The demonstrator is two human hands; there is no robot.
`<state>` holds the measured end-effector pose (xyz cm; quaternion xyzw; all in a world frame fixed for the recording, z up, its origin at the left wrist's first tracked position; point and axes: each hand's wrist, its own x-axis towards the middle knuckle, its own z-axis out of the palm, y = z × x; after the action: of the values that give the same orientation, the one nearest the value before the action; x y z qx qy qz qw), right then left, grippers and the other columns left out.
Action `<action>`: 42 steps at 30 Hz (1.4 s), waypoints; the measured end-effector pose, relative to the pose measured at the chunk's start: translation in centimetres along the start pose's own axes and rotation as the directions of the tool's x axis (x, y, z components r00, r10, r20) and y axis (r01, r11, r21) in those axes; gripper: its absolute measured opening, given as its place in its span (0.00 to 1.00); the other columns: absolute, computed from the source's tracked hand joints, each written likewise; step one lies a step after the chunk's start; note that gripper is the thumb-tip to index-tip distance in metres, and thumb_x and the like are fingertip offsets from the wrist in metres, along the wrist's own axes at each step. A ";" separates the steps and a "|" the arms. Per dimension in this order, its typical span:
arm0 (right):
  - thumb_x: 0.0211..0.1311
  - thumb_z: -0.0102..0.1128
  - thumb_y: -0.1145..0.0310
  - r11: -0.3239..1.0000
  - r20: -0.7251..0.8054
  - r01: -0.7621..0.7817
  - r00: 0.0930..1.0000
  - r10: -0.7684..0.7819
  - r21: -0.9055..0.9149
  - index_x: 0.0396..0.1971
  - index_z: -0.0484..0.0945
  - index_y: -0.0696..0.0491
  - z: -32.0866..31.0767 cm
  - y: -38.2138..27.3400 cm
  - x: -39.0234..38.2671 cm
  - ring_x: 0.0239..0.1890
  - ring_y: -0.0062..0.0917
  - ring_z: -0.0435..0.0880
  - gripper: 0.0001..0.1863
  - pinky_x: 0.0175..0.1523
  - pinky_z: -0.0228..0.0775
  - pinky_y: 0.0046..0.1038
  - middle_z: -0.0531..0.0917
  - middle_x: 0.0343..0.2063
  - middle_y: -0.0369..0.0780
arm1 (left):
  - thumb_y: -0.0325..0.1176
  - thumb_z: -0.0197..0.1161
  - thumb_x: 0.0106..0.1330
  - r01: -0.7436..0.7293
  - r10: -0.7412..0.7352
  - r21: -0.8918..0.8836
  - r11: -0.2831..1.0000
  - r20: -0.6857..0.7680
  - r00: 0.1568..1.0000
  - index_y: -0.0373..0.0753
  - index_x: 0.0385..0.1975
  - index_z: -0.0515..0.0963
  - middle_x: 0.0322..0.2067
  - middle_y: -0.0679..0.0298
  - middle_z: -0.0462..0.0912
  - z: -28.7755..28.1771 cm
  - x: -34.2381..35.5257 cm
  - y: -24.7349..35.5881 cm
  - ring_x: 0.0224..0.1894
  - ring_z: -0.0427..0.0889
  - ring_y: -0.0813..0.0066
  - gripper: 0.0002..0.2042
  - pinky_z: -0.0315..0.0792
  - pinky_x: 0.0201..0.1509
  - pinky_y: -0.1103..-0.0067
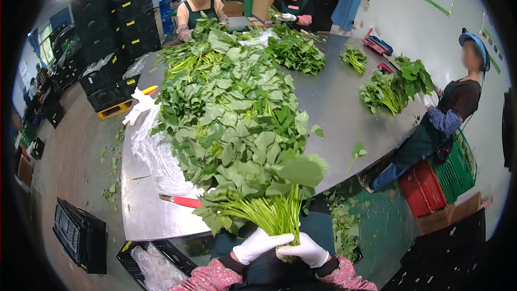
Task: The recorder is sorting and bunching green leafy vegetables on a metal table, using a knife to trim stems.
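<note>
A bunch of leafy green vegetables stands upright in front of my body, leaves toward the table and long stems toward me. Gloved in white, my left hand is closed round the lower stems from the left. From the right, my white-gloved right hand grips the same stem ends, its fingers meeting the left ones. A large heap of the same greens covers the middle of the metal table. Near the heap's front left lies a red-handled knife, beside white plastic bags.
A yellow-handled tool rests at the left edge. Across the table two co-workers handle greens; a third holds a bunch at right. Black crates stand on the floor at left, red and green crates at right.
</note>
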<state>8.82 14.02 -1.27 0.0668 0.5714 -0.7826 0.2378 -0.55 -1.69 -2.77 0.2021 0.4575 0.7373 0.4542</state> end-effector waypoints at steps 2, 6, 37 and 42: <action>0.62 0.62 0.68 0.999 -0.005 -0.008 1.000 0.008 0.048 0.31 0.78 0.57 0.5 -0.7 -0.1 0.25 0.17 0.76 0.08 0.30 0.66 0.20 0.79 0.23 0.36 | 0.32 0.65 0.65 0.017 -0.021 0.139 0.990 0.029 0.999 0.34 0.63 0.65 0.59 0.57 0.74 -0.9 -1.4 0.2 0.61 0.72 0.70 0.28 0.65 0.66 0.72; 0.63 0.60 0.71 0.998 -0.082 0.025 0.996 -0.020 0.061 0.44 0.76 0.59 0.7 -2.5 0.3 0.28 0.17 0.75 0.12 0.34 0.66 0.20 0.80 0.27 0.37 | 0.31 0.68 0.63 -0.041 0.174 0.561 0.827 -0.186 0.967 0.32 0.54 0.73 0.48 0.61 0.81 -1.5 -6.2 3.0 0.52 0.79 0.72 0.21 0.72 0.57 0.74; 0.56 0.63 0.64 -0.178 0.369 0.324 0.788 -0.494 -0.929 0.51 0.74 0.55 13.8 -0.5 25.6 0.49 0.36 0.77 0.23 0.47 0.69 0.36 0.78 0.46 0.43 | 0.21 0.63 0.60 0.206 0.279 0.492 0.846 -0.737 0.615 0.32 0.56 0.72 0.46 0.60 0.82 -9.4 -24.7 2.2 0.47 0.79 0.72 0.22 0.72 0.55 0.77; 0.60 0.57 0.68 -0.220 0.434 0.376 0.816 -0.382 -0.900 0.55 0.72 0.56 12.4 0.3 26.8 0.42 0.39 0.80 0.22 0.45 0.72 0.38 0.79 0.44 0.45 | 0.21 0.62 0.61 0.087 0.260 0.410 0.908 -0.714 0.650 0.31 0.57 0.71 0.48 0.60 0.81 -11.0 -23.2 2.1 0.49 0.78 0.72 0.22 0.71 0.56 0.78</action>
<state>-12.51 -5.49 -7.40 -0.3011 0.9409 -0.1496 -0.0418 2.37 -27.27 -3.73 -0.0106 0.7372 0.6624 0.1329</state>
